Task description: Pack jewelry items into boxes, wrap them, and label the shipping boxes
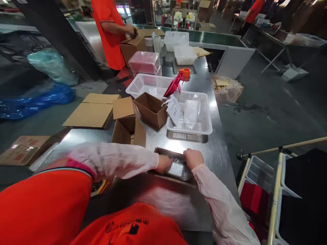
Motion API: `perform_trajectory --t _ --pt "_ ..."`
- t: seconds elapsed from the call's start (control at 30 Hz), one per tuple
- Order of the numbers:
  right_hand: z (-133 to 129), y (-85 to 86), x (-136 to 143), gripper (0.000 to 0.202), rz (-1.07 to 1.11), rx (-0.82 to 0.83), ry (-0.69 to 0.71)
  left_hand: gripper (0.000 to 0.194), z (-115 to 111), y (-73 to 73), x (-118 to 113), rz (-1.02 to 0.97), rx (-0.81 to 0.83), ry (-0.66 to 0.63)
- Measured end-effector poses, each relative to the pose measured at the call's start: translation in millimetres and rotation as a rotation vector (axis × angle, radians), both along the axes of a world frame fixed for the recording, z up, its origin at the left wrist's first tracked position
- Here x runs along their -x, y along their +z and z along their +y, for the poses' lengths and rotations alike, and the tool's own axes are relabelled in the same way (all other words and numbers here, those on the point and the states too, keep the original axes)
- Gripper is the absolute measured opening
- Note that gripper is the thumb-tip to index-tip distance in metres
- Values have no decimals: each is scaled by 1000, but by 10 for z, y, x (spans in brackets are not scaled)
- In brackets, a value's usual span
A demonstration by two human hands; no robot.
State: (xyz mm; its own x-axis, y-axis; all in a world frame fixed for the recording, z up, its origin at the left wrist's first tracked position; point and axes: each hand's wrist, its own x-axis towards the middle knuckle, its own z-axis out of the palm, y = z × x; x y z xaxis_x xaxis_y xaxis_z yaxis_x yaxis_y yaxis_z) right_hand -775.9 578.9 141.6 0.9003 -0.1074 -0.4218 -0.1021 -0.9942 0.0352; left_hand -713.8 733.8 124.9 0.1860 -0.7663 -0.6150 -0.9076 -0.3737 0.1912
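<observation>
1. The left hand (164,164) reaches into the open carton (168,177) at the near part of the steel table (216,149). Its fingertips are blurred and partly hidden beside the package, so one cannot tell whether they are spread, pressed together or pinching.
2. The right hand (193,158) is at the far, right-hand part of the same carton. Its fingers are bent and bunched together at the rim; whether they pinch the cardboard cannot be told.
3. The clear-wrapped package (179,169) lies inside this carton, between and below the two hands, its wrap shining.
4. Beyond the left forearm stands a brown box (140,134) with a raised flap, and just beside it another open-topped box (157,119).
5. Past the hands, a white perforated basket (208,117) holds a white paper bag (173,110), which leans at its left side, and a bubble-wrapped item (191,114).
6. A second white basket (146,81) sits farther off, with red cords (173,85) over its right end and an orange tape dispenser (185,74) nearby.
7. Pink wrapped packs (144,63) are stacked behind it. Farther back, a person in an orange shirt (108,37) has a hand above a carton.
</observation>
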Motion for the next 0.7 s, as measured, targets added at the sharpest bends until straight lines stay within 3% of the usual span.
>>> perform_trajectory --t 0.1,0.2,0.27,0.37,0.43,0.5,0.57,0.63,0.7 --pt "-246 80 113 24 31 13 10 19 43 277 -85 20 134 -24" --pt "-700 146 357 25 43 76 -49 21 -119 467 -433 76 353 108" --pt "-1021 146 543 24 55 119 -118 24 -368 491 -800 12 441 290" --pt "-1378 88 756 20 65 105 -184 31 -841 415 -1367 -191 494 517" --pt "-1489 64 836 35 28 59 -189 40 -1123 346 -1676 -294 535 610" --pt "-1476 103 890 57 -84 56 -202 47 -1312 289 -1922 -365 561 720" --pt "-1319 211 931 66 -243 84 -215 48 -1388 253 -2116 -375 556 793" --pt "-1011 336 943 57 -382 71 -196 42 -1371 239 -2260 -326 558 775" --pt "-582 407 880 44 -442 -50 -129 36 -1301 249 -2342 -252 594 707"
